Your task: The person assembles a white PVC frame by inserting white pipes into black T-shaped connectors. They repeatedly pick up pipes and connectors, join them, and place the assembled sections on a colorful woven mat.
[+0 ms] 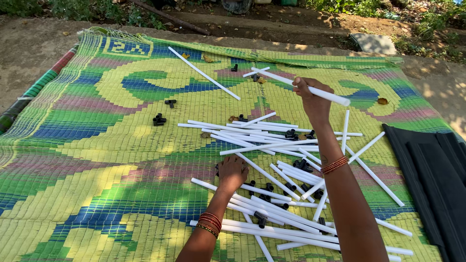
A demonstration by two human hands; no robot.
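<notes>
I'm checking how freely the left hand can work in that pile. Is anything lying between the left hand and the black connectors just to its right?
Nothing visible blocks it. The left hand rests on the mat at the pile's edge; the black connectors lie close by among white pipes, uncovered.

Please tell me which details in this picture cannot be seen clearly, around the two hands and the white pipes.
- Head view: the left hand covers whatever lies beneath it in the white pipes; a grip cannot be told.
- The black connectors are too small to show their shape.
- The bottom edge cuts off some pipes; the right edge cuts the black sheet.
- The right hand hides the middle of its white pipe.
</notes>
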